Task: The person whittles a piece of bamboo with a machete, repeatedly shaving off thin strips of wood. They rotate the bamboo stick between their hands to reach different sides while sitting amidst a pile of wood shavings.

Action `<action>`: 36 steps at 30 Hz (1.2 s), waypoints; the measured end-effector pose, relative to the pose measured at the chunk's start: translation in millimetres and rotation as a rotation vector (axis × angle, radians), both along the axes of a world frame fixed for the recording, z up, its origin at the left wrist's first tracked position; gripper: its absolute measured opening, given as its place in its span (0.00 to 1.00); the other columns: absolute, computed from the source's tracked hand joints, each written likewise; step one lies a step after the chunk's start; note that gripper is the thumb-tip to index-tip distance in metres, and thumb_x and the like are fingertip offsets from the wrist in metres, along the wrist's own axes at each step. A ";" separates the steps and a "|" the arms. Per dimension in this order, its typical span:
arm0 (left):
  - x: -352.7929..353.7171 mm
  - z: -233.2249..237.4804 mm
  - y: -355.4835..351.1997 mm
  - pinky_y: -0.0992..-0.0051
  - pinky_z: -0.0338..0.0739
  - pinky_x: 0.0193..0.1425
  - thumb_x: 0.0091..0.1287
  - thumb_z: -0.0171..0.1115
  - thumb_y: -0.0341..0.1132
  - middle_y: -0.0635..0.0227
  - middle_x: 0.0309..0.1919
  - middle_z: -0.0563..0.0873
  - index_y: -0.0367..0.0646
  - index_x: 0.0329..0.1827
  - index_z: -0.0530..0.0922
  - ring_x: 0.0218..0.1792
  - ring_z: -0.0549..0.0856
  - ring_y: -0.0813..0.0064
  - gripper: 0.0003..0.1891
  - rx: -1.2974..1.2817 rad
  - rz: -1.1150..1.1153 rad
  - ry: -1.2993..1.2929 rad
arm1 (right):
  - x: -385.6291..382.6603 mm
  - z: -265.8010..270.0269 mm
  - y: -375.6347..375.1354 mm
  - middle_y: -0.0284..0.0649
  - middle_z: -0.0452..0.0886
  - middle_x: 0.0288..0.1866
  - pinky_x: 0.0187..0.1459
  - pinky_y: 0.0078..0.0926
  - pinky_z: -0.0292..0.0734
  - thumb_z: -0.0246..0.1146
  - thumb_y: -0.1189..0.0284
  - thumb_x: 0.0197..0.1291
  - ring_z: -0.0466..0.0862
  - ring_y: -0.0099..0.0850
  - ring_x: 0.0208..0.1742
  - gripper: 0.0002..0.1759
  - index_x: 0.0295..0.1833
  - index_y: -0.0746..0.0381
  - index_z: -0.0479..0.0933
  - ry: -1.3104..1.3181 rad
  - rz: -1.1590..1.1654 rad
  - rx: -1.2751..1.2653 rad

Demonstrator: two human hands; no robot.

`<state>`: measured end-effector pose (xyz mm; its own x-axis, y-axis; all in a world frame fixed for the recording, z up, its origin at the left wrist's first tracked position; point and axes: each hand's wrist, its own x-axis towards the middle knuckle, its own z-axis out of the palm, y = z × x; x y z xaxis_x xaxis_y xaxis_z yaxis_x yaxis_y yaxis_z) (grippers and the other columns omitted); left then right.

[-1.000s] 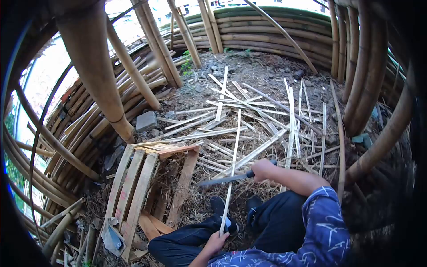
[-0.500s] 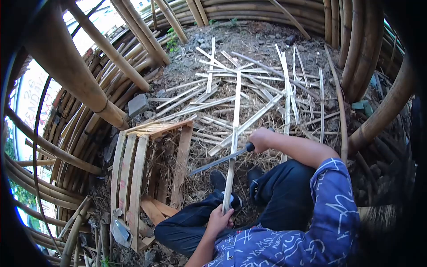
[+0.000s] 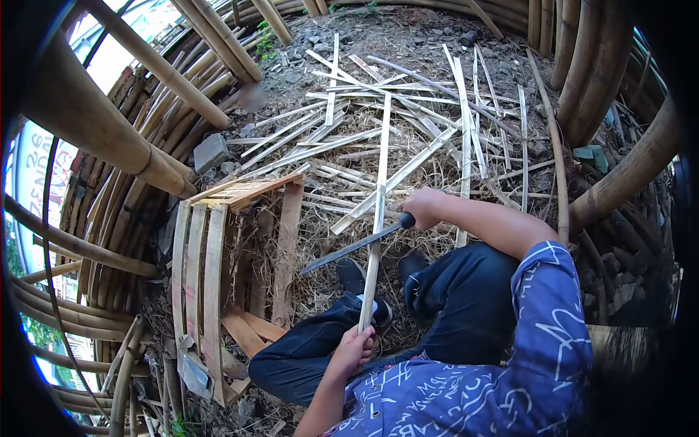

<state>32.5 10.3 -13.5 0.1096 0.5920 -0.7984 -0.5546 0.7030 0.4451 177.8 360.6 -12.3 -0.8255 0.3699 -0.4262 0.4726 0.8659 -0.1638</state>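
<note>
Near the bottom centre my left hand (image 3: 354, 349) is closed round the lower end of a long, pale bamboo strip (image 3: 381, 175), which points away from me over the ground. My right hand (image 3: 424, 208) grips the dark handle of a long knife (image 3: 349, 247). The blade crosses the strip at its lower half and points to the left, touching or very close to it. Many loose bamboo strips (image 3: 466, 131) lie crossed on the ground beyond my hands.
A slatted wooden crate (image 3: 216, 269) stands at my left, with a grey block (image 3: 210, 152) behind it. Thick bamboo poles (image 3: 109, 131) lean at the left, and another curved pole (image 3: 626, 175) rises at the right. Shavings and rubble cover the ground.
The whole view has shifted slightly, with the scene sitting a little further left and up. Both hands keep their holds, and the blade still crosses the strip at nearly the same place.
</note>
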 end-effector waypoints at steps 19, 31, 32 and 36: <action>19.6 32.3 -26.8 0.62 0.72 0.33 0.75 0.50 0.35 0.46 0.26 0.79 0.35 0.41 0.71 0.29 0.83 0.53 0.10 0.173 -0.363 0.855 | 26.7 -18.0 38.2 0.47 0.86 0.39 0.45 0.39 0.83 0.67 0.64 0.44 0.87 0.42 0.42 0.16 0.38 0.62 0.84 -0.066 -0.421 0.072; 2.6 40.2 -44.4 0.61 0.71 0.30 0.74 0.51 0.35 0.48 0.22 0.79 0.34 0.43 0.73 0.25 0.81 0.53 0.11 0.218 -0.339 0.866 | 21.1 -13.7 33.0 0.47 0.86 0.34 0.43 0.38 0.84 0.65 0.67 0.41 0.88 0.42 0.38 0.12 0.32 0.61 0.85 -0.027 -0.236 0.206; 3.5 41.8 -40.8 0.60 0.71 0.30 0.74 0.51 0.35 0.48 0.22 0.78 0.33 0.43 0.73 0.25 0.81 0.51 0.11 0.185 -0.373 0.871 | 19.5 -14.8 28.5 0.47 0.86 0.34 0.43 0.38 0.84 0.65 0.67 0.40 0.88 0.42 0.38 0.12 0.32 0.60 0.85 -0.031 -0.184 0.204; 9.6 44.9 -45.7 0.73 0.70 0.30 0.74 0.51 0.33 0.67 0.22 0.77 0.36 0.42 0.75 0.23 0.74 0.78 0.09 0.175 -0.389 0.885 | 6.1 -4.9 6.3 0.46 0.86 0.35 0.45 0.39 0.83 0.66 0.66 0.40 0.88 0.41 0.40 0.15 0.37 0.59 0.84 -0.077 -0.111 0.142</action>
<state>42.1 -35.4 31.4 -0.2732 0.7592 -0.5908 0.2857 0.6504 0.7038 183.9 366.9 -17.1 -0.7436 0.5176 -0.4233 0.5725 0.8199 -0.0032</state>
